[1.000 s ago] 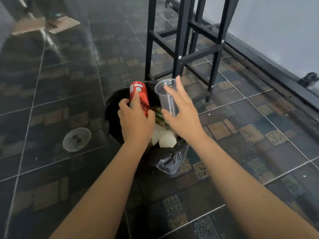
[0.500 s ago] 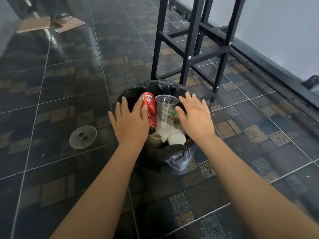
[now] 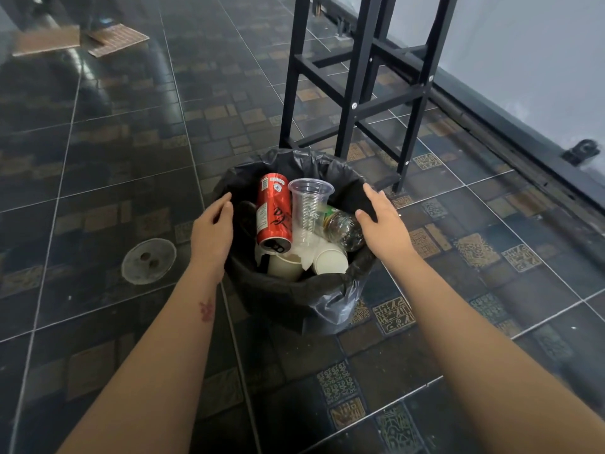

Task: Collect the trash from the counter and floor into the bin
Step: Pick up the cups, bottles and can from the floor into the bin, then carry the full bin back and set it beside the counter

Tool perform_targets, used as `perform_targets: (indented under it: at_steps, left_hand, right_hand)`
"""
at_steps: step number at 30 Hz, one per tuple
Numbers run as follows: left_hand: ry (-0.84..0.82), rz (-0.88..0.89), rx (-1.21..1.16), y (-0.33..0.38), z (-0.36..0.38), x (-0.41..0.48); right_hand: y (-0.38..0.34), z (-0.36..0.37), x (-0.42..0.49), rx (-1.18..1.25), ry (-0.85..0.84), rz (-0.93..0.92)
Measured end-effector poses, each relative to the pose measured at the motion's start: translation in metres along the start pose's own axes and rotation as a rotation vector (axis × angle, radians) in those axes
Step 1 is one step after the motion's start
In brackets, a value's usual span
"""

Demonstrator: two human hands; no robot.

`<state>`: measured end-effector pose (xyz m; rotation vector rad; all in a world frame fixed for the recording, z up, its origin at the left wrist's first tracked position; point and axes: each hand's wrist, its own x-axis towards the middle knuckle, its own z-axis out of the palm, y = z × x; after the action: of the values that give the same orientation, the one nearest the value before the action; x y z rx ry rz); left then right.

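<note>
Between left hand [image 3: 212,229] and right hand [image 3: 383,219], both empty and spread, the bin [image 3: 294,290] (light, flimsy liner) wants rim grips.

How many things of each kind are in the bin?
Red can: 1
Clear plastic cup: 1
Plastic bottle: 1
White paper cups: 2
Total visible: 5; more may lie hidden underneath.

Glossy dark patterned floor tiles [image 3: 114,158], a black metal frame [image 3: 357,93], pale wall [image 3: 523,37], perhaps cardboard [image 3: 45,44] beyond.
</note>
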<state>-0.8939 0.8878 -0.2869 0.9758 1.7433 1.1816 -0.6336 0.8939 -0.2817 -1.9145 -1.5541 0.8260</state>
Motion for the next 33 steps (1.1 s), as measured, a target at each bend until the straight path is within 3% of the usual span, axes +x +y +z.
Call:
perform_targets:
  at_steps: [9, 14, 21, 33]
  left_hand:
    - [-0.02, -0.033, -0.242, -0.005, 0.005, -0.001]
    - [-0.084, -0.094, -0.198, 0.034, -0.001, -0.02]
    - [-0.204, -0.196, -0.121, 0.157, -0.027, -0.073]
    - [-0.552, -0.124, -0.03, 0.419, -0.084, -0.177]
  right_hand:
    - [-0.002, 0.009, 0.0, 0.537, 0.067, 0.128]
    - [-0.023, -0.019, -0.028, 0.622, 0.093, 0.275]
    - [-0.1, -0.118, -0.102, 0.701, 0.178, 0.473]
    - [-0.292, -0.319, -0.26, 0.8, 0.509, 0.635]
